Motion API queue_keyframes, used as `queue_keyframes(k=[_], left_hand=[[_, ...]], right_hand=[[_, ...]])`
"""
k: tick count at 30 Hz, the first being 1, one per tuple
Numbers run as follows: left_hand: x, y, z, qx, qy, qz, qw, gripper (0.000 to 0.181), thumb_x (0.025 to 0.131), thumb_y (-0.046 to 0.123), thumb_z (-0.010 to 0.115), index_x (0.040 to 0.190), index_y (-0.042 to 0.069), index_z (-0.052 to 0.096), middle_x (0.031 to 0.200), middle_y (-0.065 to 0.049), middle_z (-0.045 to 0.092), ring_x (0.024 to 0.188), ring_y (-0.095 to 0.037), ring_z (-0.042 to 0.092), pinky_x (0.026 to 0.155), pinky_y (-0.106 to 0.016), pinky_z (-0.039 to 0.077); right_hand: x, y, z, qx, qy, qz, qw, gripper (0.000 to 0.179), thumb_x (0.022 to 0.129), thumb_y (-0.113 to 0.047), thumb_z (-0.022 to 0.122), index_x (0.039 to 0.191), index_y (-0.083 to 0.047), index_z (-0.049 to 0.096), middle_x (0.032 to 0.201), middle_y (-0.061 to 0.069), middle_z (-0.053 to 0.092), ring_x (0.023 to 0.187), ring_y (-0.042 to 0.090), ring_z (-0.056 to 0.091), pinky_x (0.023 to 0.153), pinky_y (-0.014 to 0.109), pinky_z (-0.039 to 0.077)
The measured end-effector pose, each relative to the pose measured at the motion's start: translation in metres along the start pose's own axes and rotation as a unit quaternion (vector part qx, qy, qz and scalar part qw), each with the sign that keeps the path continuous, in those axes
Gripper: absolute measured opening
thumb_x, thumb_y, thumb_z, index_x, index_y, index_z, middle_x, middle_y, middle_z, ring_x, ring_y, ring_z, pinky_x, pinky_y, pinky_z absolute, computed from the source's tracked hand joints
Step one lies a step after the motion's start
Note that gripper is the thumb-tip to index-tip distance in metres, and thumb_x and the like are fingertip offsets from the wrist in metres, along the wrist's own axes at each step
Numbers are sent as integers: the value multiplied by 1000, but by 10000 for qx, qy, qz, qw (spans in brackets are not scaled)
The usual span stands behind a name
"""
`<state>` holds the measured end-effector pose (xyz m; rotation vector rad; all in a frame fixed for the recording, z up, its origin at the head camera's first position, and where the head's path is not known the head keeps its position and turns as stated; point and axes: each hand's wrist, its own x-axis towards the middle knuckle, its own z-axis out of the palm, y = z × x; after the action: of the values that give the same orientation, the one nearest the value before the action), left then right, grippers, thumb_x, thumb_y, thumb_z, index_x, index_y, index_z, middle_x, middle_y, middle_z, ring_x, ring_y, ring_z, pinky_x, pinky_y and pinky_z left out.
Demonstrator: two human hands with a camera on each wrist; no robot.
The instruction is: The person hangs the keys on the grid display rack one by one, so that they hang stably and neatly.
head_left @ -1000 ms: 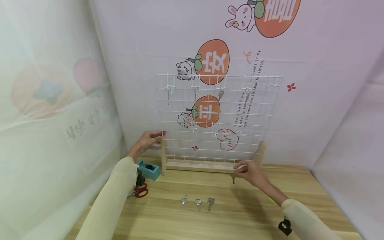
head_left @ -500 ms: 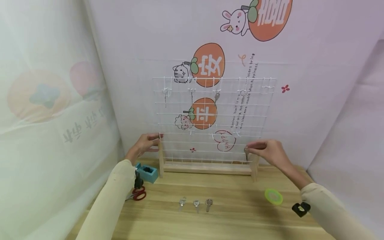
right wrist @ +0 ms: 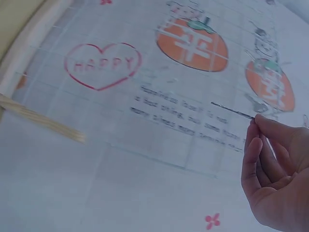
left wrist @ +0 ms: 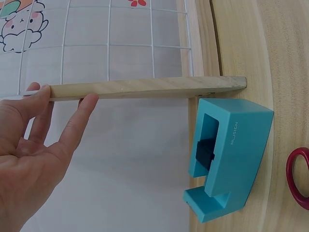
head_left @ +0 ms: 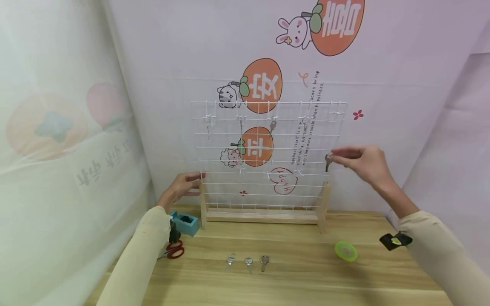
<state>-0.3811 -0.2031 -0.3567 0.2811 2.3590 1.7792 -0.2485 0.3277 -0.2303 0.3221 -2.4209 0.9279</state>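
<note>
A white wire grid rack (head_left: 229,102) stands upright in a wooden frame on the table. My left hand (head_left: 180,187) holds the top of its left wooden post (left wrist: 145,88), fingertips against the wood. My right hand (head_left: 363,163) pinches a key (head_left: 327,162) between thumb and fingers, raised at the rack's right side; the right wrist view shows this key (right wrist: 231,109) nearly edge-on. Several keys, such as a grey one (head_left: 272,126), hang from hooks along the rack's upper row. Three more keys (head_left: 249,263) lie in a row on the table in front.
Left of the rack sits a teal tape dispenser (head_left: 185,224), close to the post. Red-handled scissors (head_left: 175,250) lie before it. A yellow-green disc (head_left: 346,251) rests on the table at the right. Printed cloth (head_left: 172,140) hangs behind and at the sides.
My right hand has lifted the key from low by the rack's base, up and to the right. My left hand keeps its hold on the post. The head view has shifted slightly.
</note>
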Motion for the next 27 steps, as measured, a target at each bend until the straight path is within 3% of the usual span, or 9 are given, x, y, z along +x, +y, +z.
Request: queue_keyframes(k=[3,9,11,21,24,27], left_hand=[[-1,1,0,-35,-32,3,10000,46,110,5,51,155,2,46,161,-21,41,139,-46,48,109,-58,49],[1,-1,0,-66,-30,13,10000,47,110,5,51,156,1,45,161,-21,42,139,-47,48,111,-59,47],[1,-1,0,-25,-14,13,10000,47,110,4,51,156,1,45,160,-21,42,138,-47,49,109,-58,48],[-1,1,-1,53,23,3,10000,46,110,6,52,155,2,47,160,-20,43,137,-45,51,106,-55,52],[-1,1,0,43,-10,0,10000,46,109,5,52,155,1,46,160,-21,43,137,-45,51,105,-55,52],[-1,1,0,48,-5,-12,10000,46,109,5,53,155,1,47,160,-21,43,137,-46,51,105,-54,53]], right_hand=[[9,-8,-13,13,243,-3,9997,33,93,-28,82,116,-5,79,108,12,79,77,-8,68,67,9,55],[25,-19,-29,112,715,-40,9974,36,91,-30,83,118,-6,79,93,-25,75,76,-10,67,67,6,52],[30,-21,-32,153,839,-17,9964,37,91,-31,83,119,-6,78,90,-30,72,75,-10,67,67,6,51],[54,-26,-40,409,1055,422,9927,47,92,-36,81,130,-9,74,101,-18,77,76,-7,66,74,9,49],[61,-26,-41,436,1046,592,9918,49,92,-38,80,132,-10,73,102,-18,77,75,-7,67,86,20,54],[65,-24,-41,495,981,756,9911,51,92,-39,80,133,-11,72,100,-19,76,73,-7,67,101,42,54]])
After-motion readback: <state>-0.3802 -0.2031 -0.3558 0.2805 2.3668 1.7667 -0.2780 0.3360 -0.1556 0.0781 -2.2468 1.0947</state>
